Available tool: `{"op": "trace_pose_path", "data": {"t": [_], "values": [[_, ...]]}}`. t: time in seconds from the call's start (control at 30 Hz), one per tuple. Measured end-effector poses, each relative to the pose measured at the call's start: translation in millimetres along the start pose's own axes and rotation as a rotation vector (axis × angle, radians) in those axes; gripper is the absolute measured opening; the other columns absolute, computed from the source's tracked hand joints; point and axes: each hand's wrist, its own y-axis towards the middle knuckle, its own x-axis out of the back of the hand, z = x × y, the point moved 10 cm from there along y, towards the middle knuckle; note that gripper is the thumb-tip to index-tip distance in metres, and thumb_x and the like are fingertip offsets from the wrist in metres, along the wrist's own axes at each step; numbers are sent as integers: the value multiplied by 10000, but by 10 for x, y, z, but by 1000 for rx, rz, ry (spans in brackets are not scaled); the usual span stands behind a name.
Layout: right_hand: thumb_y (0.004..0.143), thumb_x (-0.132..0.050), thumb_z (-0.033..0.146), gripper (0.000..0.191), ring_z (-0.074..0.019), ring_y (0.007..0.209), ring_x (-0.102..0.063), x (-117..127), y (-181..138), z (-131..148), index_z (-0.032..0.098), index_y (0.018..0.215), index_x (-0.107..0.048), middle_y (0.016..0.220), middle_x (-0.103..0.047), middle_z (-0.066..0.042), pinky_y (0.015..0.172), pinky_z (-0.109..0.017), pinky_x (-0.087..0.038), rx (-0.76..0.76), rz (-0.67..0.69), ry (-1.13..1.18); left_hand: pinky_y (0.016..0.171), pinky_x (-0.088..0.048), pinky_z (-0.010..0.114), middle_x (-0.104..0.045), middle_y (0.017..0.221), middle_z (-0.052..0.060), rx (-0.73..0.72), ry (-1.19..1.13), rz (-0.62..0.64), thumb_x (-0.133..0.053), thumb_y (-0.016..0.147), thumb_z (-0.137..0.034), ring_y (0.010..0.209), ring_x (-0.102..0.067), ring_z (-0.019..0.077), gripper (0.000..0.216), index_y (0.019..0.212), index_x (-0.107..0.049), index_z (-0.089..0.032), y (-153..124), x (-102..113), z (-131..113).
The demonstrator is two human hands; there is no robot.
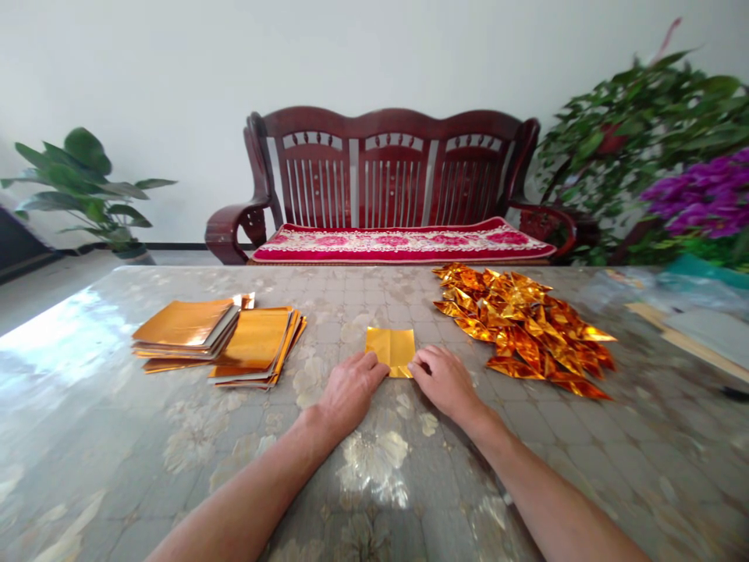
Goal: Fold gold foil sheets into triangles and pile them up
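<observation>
A small gold foil paper (391,348) lies flat on the table (105,437) in front of me, with a crease down its middle. My left hand (349,389) pinches its near left corner, fingers curled. My right hand (443,378) presses on its near right edge with fingers bent together. To the left lie two stacks of flat gold sheets (222,337). To the right sits a heap of folded gold pieces (527,328).
The table has a glossy floral cover. Behind it stands a dark wooden bench (386,176) with a red cushion. A potted plant (87,187) is at far left, and foliage with purple flowers (702,195) at right. Some flat items (696,328) lie at the table's right edge.
</observation>
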Motion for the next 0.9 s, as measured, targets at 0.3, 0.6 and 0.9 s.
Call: {"op": "trace_pose_path", "data": {"t": [0.3,0.6,0.9], "values": [[852,-582,202,176,-170,829,-539,9,-37,47,207,676,-570,797,-615,-14,734,-284,-314,51,-18,-94,764,-437,329,-598,930,37,-28,64,40,-517,986,-259,904,-564,205,117,1037,-622,-254,-60,24,-99],[876,-613,249,67,-214,912,-526,59,-114,124,217,819,-597,895,-620,-36,791,-325,-318,85,-65,-177,774,-456,351,-601,1057,39,-72,98,36,-620,930,-371,981,-551,243,353,1262,-539,-281,-129,22,-210],[898,-636,344,248,-281,1010,-485,2,-89,288,210,1097,-575,1076,-603,-94,848,-384,-334,14,-77,-276,782,-477,376,-611,1070,54,-40,118,28,-603,941,-341,971,-553,254,360,1277,-543,-228,-141,-10,-250]]}}
